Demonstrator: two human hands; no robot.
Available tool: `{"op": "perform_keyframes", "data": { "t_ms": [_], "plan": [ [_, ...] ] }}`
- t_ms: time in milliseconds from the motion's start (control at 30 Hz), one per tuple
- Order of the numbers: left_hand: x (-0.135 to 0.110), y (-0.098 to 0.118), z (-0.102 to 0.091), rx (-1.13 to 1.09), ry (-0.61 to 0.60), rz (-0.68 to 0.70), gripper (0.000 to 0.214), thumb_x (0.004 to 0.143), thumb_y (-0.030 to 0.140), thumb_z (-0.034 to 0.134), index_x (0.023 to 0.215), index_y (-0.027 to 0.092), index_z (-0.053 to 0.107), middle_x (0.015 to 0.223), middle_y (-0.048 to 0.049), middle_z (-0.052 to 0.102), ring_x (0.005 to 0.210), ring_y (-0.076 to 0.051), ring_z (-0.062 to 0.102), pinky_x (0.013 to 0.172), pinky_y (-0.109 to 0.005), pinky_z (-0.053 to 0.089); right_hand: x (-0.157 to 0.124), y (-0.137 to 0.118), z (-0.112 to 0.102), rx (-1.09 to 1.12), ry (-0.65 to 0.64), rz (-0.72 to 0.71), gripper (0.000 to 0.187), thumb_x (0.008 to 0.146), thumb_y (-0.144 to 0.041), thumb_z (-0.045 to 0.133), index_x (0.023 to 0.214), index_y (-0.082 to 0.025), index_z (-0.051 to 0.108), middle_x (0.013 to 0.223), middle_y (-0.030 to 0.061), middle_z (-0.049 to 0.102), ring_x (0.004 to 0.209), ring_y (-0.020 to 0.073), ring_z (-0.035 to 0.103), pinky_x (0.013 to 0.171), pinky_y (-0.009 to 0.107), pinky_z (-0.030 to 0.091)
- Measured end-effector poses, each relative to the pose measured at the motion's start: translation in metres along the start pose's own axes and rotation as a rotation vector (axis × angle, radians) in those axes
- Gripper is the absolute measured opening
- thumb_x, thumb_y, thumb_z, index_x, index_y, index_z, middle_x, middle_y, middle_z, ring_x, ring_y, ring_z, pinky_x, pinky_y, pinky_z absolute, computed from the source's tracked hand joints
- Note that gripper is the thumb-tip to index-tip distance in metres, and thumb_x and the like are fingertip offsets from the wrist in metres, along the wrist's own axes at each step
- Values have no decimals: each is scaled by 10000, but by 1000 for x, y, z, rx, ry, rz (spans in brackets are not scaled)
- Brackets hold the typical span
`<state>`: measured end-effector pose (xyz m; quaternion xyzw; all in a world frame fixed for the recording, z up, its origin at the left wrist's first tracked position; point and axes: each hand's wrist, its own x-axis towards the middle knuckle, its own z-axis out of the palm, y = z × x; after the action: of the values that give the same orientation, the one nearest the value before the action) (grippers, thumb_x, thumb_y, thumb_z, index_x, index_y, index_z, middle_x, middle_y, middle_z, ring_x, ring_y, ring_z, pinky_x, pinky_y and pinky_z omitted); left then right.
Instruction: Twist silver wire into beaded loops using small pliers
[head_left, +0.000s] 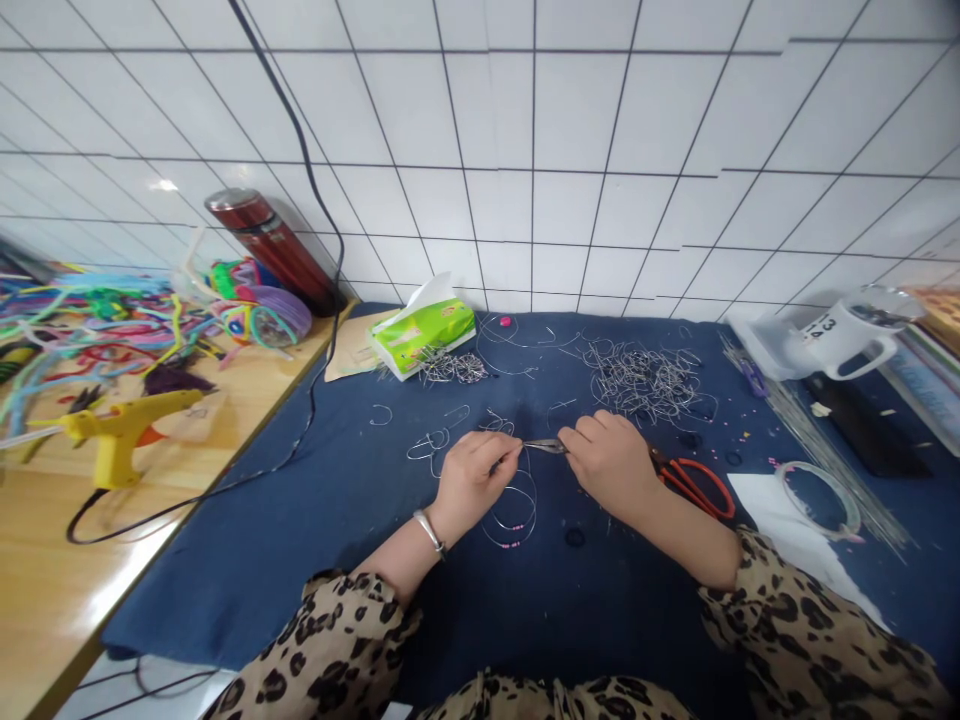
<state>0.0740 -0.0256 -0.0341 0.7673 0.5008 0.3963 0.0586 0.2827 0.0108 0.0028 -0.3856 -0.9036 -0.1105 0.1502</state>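
My left hand (478, 472) is closed in a pinch on a thin wire, its fingertips touching the tips of a pair of pliers (543, 446). Those pliers are in my right hand (609, 462), closed round their handles, which its fingers mostly hide. Below the pinch, thin wire loops (534, 500) with small pink beads (511, 545) lie on the dark blue cloth (315, 560). More bent wire pieces (429, 445) lie just left of my left hand. Red-handled scissors (697, 487), partly covered by my right wrist, rest on the cloth.
A tangled wire pile (645, 380) and a green tissue pack (424, 335) lie farther back. At right are a wire coil (819, 500), straight wires (806, 430) and a white mug (855, 335). A yellow glue gun (124, 435), its black cord (281, 465) and a red thermos (274, 245) are at left.
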Motion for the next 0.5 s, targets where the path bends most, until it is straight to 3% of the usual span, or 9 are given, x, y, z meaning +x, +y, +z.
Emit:
{"op": "perform_keyframes", "data": {
  "t_ms": [500],
  "plan": [
    [0, -1, -1, 9, -21, 6, 116, 816, 147, 541, 892, 186, 619, 830, -28, 681, 807, -147, 606, 759, -297, 453, 0, 0, -2, -7, -13, -12, 174, 860, -188, 444, 853, -181, 617, 710, 42, 508, 743, 177, 365, 644, 325, 217]
  ]
}}
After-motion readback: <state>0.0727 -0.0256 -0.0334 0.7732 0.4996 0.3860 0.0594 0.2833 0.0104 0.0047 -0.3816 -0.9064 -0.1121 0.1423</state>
